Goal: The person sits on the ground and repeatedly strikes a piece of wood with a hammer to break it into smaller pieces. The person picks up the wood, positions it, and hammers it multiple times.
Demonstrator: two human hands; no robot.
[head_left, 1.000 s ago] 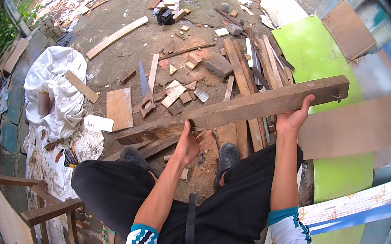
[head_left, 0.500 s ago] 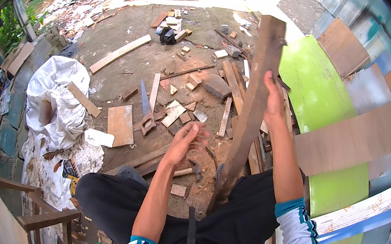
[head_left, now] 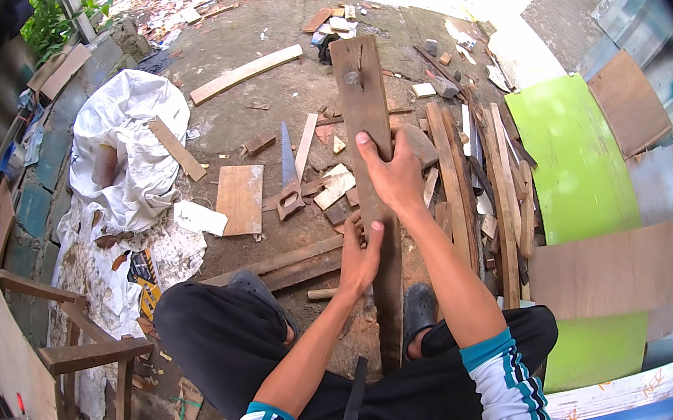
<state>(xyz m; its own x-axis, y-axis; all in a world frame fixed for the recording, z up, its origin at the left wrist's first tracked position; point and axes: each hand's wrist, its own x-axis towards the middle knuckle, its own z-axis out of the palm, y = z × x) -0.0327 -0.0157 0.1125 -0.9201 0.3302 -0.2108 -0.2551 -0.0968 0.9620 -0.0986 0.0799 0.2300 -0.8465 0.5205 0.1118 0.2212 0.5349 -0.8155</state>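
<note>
A brown wooden board (head_left: 370,164), held crosswise a second ago and slanting to the right half a second ago, now points straight ahead of a seated worker, its near end between the knees — and its far end, with a round metal fastener (head_left: 352,79) in it, faces the camera. The turn puts the broad face in plain sight and brings both hands to the work. The right hand (head_left: 397,173) clasps the board above its middle, thumb across the face, fingers wrapped behind the right edge. The left hand (head_left: 361,253) sits lower at the left edge, fingers half curled and thumb against the face; whether it grips or merely steadies, one cannot tell.

Around them, by count: one saw (head_left: 288,161), one white sack (head_left: 130,151), one square wood panel (head_left: 240,198), one pale plank (head_left: 246,75), one wooden frame (head_left: 96,355) and two dark clogs (head_left: 261,293), one on each foot — the long strips (head_left: 504,189) and small offcuts (head_left: 337,186) overlap too much to number
</note>
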